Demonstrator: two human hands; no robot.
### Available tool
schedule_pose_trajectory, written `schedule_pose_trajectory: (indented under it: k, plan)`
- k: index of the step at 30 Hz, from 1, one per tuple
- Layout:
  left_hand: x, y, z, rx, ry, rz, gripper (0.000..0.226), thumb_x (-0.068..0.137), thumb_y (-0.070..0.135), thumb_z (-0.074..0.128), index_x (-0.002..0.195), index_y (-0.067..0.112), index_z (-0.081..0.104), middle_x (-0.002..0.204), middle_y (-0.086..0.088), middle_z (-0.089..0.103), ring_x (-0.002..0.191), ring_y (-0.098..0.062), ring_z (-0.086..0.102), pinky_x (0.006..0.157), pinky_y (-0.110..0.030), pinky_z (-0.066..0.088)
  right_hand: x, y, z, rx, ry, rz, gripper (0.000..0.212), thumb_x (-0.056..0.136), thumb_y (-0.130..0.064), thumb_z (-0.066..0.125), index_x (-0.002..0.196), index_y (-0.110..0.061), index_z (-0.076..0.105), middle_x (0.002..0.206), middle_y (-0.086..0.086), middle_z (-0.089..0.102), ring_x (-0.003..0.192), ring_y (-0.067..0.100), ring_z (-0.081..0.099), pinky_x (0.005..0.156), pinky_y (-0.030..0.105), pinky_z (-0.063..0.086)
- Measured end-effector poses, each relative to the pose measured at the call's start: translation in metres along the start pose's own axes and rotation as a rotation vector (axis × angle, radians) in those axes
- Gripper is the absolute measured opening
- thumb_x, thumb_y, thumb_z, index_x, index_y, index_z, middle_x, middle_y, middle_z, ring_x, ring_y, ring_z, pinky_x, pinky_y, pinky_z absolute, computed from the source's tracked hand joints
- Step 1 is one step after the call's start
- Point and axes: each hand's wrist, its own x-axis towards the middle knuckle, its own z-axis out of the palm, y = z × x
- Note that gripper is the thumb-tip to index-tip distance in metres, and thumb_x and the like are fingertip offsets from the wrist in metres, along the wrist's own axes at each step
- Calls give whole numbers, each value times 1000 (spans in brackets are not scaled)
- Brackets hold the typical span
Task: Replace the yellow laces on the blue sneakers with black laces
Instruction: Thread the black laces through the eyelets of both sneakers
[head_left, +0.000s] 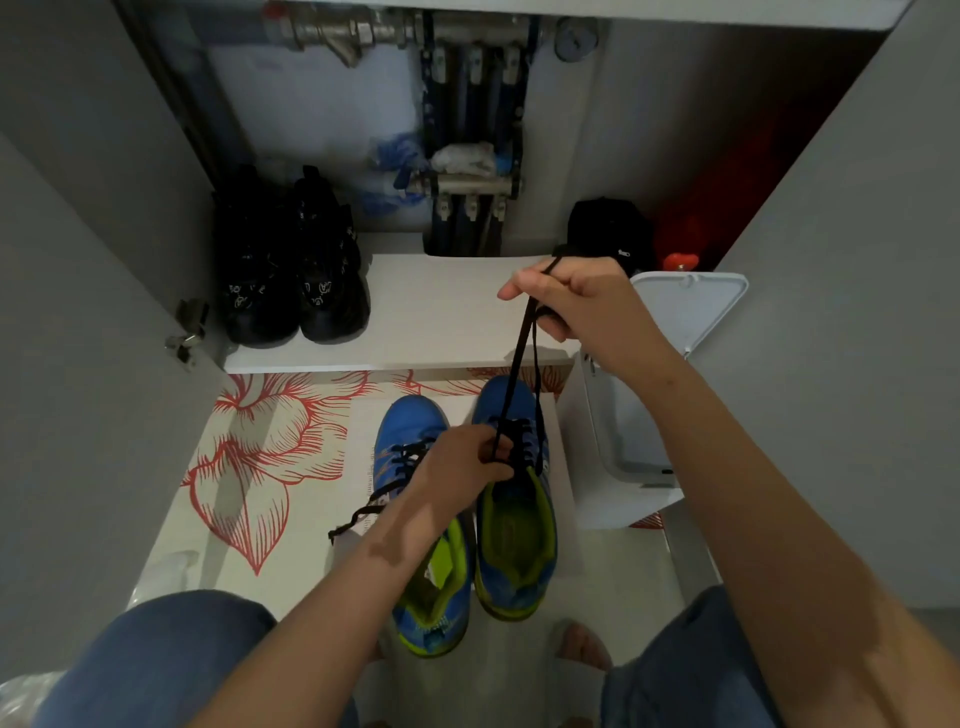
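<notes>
Lace: I am drawing a flat black shoelace (517, 353) up out of the right-side blue mesh sneaker with lime-green lining (501, 400), so that both strands are running taut and I can judge their lengths against each other.
Right grip: my right grip (571, 301) is hanging high above the toe, clamped on the upper part of the lace with thumb and curled fingers; lifting that far is taking the slack out of the crossings below.
Left grip: my left grip (467, 460) is pinching the same lace down at the eyelets, pinning the shoe so the pull is tightening the lacing, not lifting the sneaker.
Other sneaker: the left-side blue mesh sneaker (410, 421), touching its partner, is already wearing black lacing, and one loose crinkled end (353, 519) is trailing off its side.
Yellow laces: I am not seeing any in view.
Footing: both sneakers are standing heels toward me on a white sheet (361, 415) over the red-flowered floor covering (260, 441), keeping them close between my knees.
Progress: I am judging the swap to be nearly done, with evening and tying left.
Surroundings: a pair of black high-top shoes (291, 280) is sitting on the white cupboard shelf (441, 312); a white lidded bin (634, 415) is standing just beside the sneakers.
</notes>
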Motion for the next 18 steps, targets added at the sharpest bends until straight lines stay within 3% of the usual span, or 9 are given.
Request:
schedule_pose_trajectory:
  k: [2,5,7,10,14,18]
  plan:
    - [1,-3,5,-8,115,23,24,87,6,62,111,7,64,109,-5,67,94,-9,59,71,-2,41,0,2,2,-48,22,-36,26,96,-20,51,91,-4,70,48,2,47,40,4,40,51,9,36]
    - [4,-7,8,39,203,-2,16,91,14,59,99,3,67,99,-13,67,86,-20,62,76,-25,48,-1,3,3,-102,36,-61,29,97,-24,49,87,-5,69,48,2,48,41,4,42,56,7,38]
    - [4,-11,10,36,259,-18,19,93,18,55,95,2,64,92,-16,65,79,-25,62,73,-31,51,1,5,1,-92,52,-49,32,97,-24,49,85,-2,67,44,-8,45,40,4,39,53,9,35]
    - [0,-13,13,11,341,-34,19,96,22,48,101,6,57,92,-16,67,85,-33,65,78,-44,55,3,8,-5,-64,82,-26,34,97,-26,48,87,1,66,42,-10,45,40,5,38,48,12,35]
    - [-2,-7,14,-158,345,-96,22,98,20,42,108,4,52,97,-19,66,86,-36,66,75,-44,57,2,13,-9,-99,74,-5,32,97,-28,49,88,-3,67,42,-15,48,39,5,37,45,14,34]
    - [-1,-8,15,52,334,-48,21,98,23,43,105,6,53,96,-16,66,89,-33,64,81,-44,54,4,15,-12,-90,105,5,27,96,-29,51,87,-8,67,44,-12,48,39,3,38,45,11,33]
